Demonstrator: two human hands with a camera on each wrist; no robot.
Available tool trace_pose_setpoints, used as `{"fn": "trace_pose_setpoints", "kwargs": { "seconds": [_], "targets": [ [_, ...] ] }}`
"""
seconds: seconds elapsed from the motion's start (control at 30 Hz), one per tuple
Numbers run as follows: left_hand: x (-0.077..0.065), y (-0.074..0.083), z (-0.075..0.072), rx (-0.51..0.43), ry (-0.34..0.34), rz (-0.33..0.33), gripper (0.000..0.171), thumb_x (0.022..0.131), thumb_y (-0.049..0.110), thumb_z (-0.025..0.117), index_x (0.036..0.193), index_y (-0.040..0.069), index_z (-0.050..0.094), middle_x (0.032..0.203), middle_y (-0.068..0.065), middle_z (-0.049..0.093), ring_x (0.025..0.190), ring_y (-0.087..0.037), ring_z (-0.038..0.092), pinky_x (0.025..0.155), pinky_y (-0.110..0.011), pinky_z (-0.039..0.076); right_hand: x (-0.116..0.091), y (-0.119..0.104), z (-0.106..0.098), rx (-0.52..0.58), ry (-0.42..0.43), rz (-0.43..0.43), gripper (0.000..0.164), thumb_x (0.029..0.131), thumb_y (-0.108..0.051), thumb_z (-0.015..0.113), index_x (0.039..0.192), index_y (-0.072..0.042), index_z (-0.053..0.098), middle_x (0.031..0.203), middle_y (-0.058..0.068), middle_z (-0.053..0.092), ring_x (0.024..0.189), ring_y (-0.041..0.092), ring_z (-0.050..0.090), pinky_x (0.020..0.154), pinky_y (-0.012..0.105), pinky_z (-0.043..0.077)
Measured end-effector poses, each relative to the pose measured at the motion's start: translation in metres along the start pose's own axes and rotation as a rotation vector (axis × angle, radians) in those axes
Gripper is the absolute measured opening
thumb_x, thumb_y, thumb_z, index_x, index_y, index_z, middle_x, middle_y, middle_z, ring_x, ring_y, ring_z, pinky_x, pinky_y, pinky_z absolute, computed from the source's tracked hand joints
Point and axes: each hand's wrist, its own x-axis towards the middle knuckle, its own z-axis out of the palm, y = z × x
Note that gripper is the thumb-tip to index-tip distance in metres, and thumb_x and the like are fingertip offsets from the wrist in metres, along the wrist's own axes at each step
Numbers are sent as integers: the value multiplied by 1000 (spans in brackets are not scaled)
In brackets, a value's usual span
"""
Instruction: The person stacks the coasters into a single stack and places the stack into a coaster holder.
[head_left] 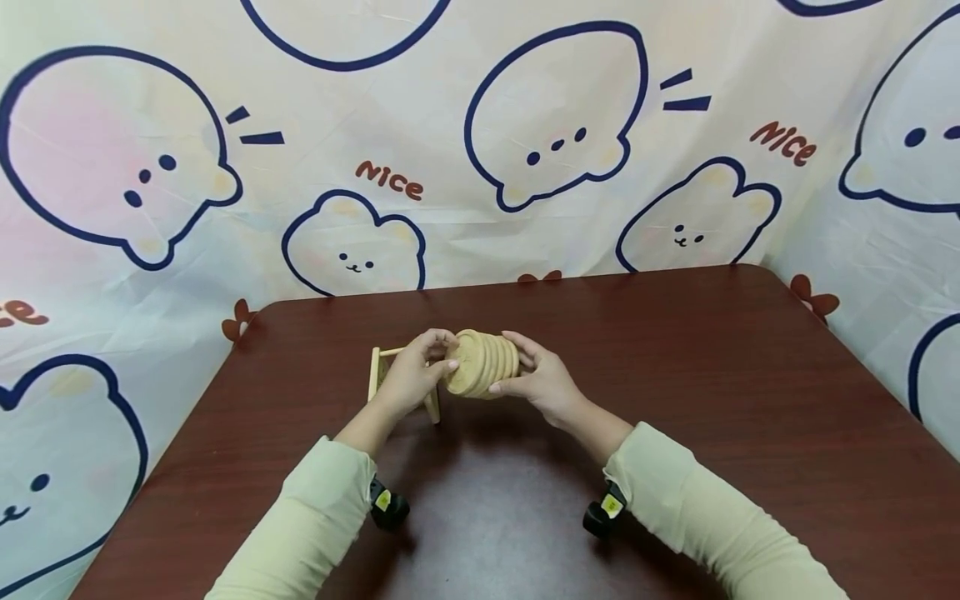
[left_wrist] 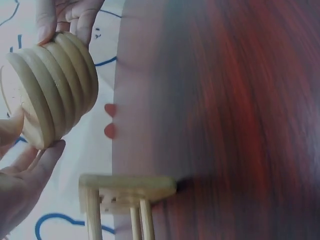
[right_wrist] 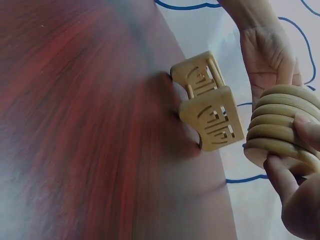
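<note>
A stack of several round wooden coasters (head_left: pixel 489 365) is held up above the table between both hands, tilted on its side. My left hand (head_left: pixel 408 373) grips the left end, thumb on the flat face of the outermost coaster (left_wrist: pixel 20 95) and fingers at its edge. From the other end, my right hand (head_left: pixel 551 387) holds the stack, with thumb and fingers on the rims. In the right wrist view the grooved edges of the coasters (right_wrist: pixel 280 117) line up closely. A wooden coaster rack (right_wrist: pixel 217 120) with cut-out end panels stands beside the left hand, partly hidden by it in the head view.
The dark red-brown table (head_left: pixel 675 400) stretches out around the hands. Behind it hangs a pale curtain (head_left: pixel 450 225) with cartoon bear outlines. Both wrists wear small black cameras (head_left: pixel 390 507) below light sleeves.
</note>
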Motion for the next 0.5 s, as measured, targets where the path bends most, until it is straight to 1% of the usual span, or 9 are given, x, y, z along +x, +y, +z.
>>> {"fn": "trace_pose_setpoints", "kwargs": {
  "seconds": [0.07, 0.17, 0.33, 0.4, 0.5],
  "targets": [
    [-1, 0, -6, 11, -1, 5, 24, 79, -1, 59, 102, 3, 52, 106, -13, 54, 99, -27, 51, 75, -35, 44, 6, 3, 6, 9, -5, -5, 77, 66, 23, 57, 134, 1, 26, 128, 19, 39, 105, 25, 46, 72, 27, 46],
    [-1, 0, -12, 14, -14, -19, 23, 80, 0, 58, 103, 4, 52, 107, -13, 53, 100, -28, 51, 73, -35, 45, 12, 8, 14, 38, 1, 7, 76, 67, 23, 54, 134, 0, 26, 128, 20, 39, 103, 24, 48, 70, 28, 47],
    [0, -3, -17, 8, -44, -62, 22, 81, 0, 57, 103, 3, 52, 109, -14, 52, 101, -29, 50, 70, -32, 46, 15, 17, 22, 72, 49, 49, 75, 67, 23, 53, 133, -2, 29, 126, 20, 41, 89, 20, 54, 65, 28, 48],
    [0, -4, -18, 2, -55, -61, 22, 81, -1, 56, 102, 2, 52, 110, -15, 51, 101, -29, 50, 70, -32, 46, 14, 19, 25, 88, 62, 55, 75, 67, 23, 54, 133, -2, 30, 125, 20, 42, 86, 19, 55, 64, 27, 48],
    [0, -5, -20, -21, -60, -54, 22, 81, -3, 55, 102, 1, 51, 109, -16, 50, 102, -30, 50, 71, -32, 46, 15, 19, 28, 91, 64, 45, 74, 67, 22, 54, 133, -2, 30, 124, 21, 43, 85, 19, 55, 64, 27, 48]
  ]
}}
